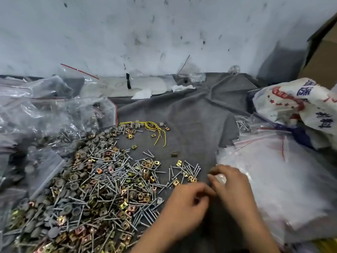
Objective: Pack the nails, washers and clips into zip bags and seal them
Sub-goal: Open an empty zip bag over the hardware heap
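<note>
A big loose pile of grey nails (116, 181), brass clips (145, 172) and grey round washers (73, 178) lies on the grey cloth (191, 115), filling the lower left. My left hand (184, 203) and my right hand (231, 183) meet just right of the pile, fingers curled toward each other. Between their fingertips they pinch a small clear zip bag (220, 178), which is blurred and mostly hidden by the fingers. I cannot tell what is in that bag.
Empty red-strip zip bags (269, 170) are stacked at the right under a printed white sack (299, 103). Filled clear bags (54, 115) are heaped at the left. Yellow wire (155, 126) lies behind the pile. A cardboard box (324, 57) stands far right against the wall.
</note>
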Motion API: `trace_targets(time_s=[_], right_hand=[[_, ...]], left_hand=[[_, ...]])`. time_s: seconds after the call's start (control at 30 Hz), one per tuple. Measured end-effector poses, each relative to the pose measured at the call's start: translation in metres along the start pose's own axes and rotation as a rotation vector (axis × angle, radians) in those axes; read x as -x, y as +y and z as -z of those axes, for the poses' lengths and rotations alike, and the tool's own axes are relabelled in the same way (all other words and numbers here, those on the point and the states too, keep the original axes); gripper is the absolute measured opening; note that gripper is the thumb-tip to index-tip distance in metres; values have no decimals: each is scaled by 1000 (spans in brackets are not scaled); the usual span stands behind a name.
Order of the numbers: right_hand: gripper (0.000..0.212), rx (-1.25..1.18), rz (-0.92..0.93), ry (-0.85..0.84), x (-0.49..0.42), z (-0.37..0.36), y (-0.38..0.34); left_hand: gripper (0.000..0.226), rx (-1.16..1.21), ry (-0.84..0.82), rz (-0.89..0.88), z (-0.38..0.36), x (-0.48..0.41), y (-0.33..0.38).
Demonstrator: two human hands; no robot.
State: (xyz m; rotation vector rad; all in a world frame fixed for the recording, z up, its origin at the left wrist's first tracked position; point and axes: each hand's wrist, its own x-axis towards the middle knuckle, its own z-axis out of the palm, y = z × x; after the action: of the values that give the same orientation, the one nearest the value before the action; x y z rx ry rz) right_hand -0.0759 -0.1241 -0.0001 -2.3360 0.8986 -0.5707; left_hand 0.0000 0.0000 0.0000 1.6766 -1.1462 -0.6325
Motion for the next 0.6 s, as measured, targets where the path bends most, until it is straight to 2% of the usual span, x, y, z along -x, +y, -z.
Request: trace_targets(time_s=[0.07,0.1,0.13,0.2,0.27,0.37,0.47,0.6], right_hand=[[10,176,-30,136,-20,3,11],[18,274,-85,164,-31,5,19],[28,368,-172,157,-39,11,24],[44,445,-317,23,-48,13,34],[38,437,-379,-60,-48,7,42],[24,455,-365,78,-46,6,49],[24,384,-353,160,-45,9,57],[32,290,-332,223,-52,10,64]], left_hand=[[27,-183,182,-33,-16,-30,-1],[28,-240,210,-69,-26,-42,-4],[32,-278,202,-91,-34,-48,-2],[40,-324,200,-120,-50,-51,-17],[40,-357,230,-122,-56,-46,-30],[31,-279,271,-119,-56,-53,-40],[25,-209,306,-117,-52,-56,-40],[24,-241,289,-169,-56,-52,-42]])
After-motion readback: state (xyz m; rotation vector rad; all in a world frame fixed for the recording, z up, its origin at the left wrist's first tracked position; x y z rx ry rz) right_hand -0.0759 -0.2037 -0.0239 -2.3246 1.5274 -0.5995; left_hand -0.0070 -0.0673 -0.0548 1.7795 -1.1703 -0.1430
